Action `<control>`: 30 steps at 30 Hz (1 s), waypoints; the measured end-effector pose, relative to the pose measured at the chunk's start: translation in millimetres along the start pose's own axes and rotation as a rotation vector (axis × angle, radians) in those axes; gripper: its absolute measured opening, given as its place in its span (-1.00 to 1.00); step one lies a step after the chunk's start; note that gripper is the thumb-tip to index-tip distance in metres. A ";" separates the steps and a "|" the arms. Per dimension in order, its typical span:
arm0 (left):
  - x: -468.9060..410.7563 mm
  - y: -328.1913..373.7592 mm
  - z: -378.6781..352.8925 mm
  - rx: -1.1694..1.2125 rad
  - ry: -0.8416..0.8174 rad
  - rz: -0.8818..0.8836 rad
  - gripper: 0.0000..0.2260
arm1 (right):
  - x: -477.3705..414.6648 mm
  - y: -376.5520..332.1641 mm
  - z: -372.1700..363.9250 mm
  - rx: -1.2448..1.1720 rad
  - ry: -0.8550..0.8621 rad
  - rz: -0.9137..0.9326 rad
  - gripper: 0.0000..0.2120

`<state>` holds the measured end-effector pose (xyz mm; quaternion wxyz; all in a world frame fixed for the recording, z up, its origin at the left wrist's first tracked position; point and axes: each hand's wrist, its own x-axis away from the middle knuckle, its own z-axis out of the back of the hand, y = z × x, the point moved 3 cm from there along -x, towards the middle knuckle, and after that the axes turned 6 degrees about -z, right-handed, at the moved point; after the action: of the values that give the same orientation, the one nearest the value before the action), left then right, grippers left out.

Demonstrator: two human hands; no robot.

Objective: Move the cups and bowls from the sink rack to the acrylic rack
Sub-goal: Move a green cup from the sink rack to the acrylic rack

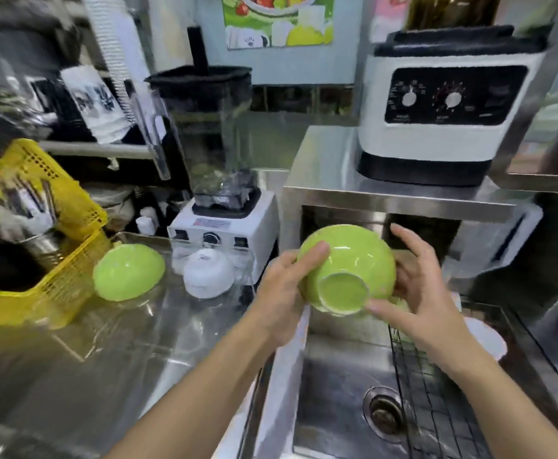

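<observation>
A green bowl (347,270) is held upside down above the sink's left edge, its foot ring facing me. My left hand (284,289) grips its left side and my right hand (413,286) holds its right side. Another green bowl (127,276) lies upside down on a clear acrylic rack (158,306) on the steel counter. A white cup (206,274) sits upside down beside it. The black wire sink rack (436,392) spans the sink's right half, with a white dish (486,336) partly hidden behind my right wrist.
A yellow plastic basket (62,260) with utensils stands at the left. A white blender (221,200) stands behind the cup. A steel shelf (387,190) carries a white appliance (449,107). The sink basin (337,392) with its drain (383,412) lies below my hands.
</observation>
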<state>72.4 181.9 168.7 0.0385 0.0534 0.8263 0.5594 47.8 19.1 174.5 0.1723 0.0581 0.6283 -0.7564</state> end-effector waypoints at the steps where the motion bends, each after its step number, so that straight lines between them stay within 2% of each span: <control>1: 4.1 9.4 12.1 0.010 0.023 -0.001 -0.59 | -5.2 -3.5 -15.8 0.020 -0.039 0.032 -0.14; 3: 11.3 24.2 37.7 0.032 0.084 0.013 -0.59 | -15.4 -7.5 -46.7 0.136 -0.107 0.086 -0.09; 7: 23.7 41.2 94.2 0.097 0.225 0.082 -0.41 | -33.0 -10.1 -108.3 0.364 -0.242 0.170 -0.05; 11: 40.6 54.2 141.2 0.024 0.394 0.145 -0.53 | -48.9 -9.3 -162.2 0.391 -0.309 0.122 -0.09; 13: 59.1 75.1 215.8 -0.061 0.495 0.071 -0.58 | -60.6 -15.3 -243.6 0.400 -0.340 0.092 -0.07; 17: 63.3 72.1 214.9 -0.398 0.455 -0.045 -0.45 | -61.3 -8.1 -250.8 0.404 -0.293 -0.012 -0.06; 19: 61.2 65.5 213.3 -0.540 0.441 -0.041 -0.36 | -57.4 -1.0 -251.4 0.425 -0.301 -0.073 -0.07; 22: 54.7 52.6 210.7 -0.708 0.398 -0.001 -0.37 | -47.5 14.6 -245.1 0.449 -0.249 -0.168 -0.05; 26: 47.9 43.8 215.0 -0.824 0.432 0.054 -0.39 | -46.1 17.6 -244.0 0.626 -0.251 -0.155 -0.04; 30: 46.8 43.3 221.6 -0.844 0.488 0.113 -0.45 | -49.2 10.4 -250.5 0.723 -0.286 -0.072 -0.16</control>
<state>55.2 407.9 126.5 -0.1684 -0.0545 0.5081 0.8429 65.0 269.9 128.8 0.1997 -0.0130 0.2924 -0.9351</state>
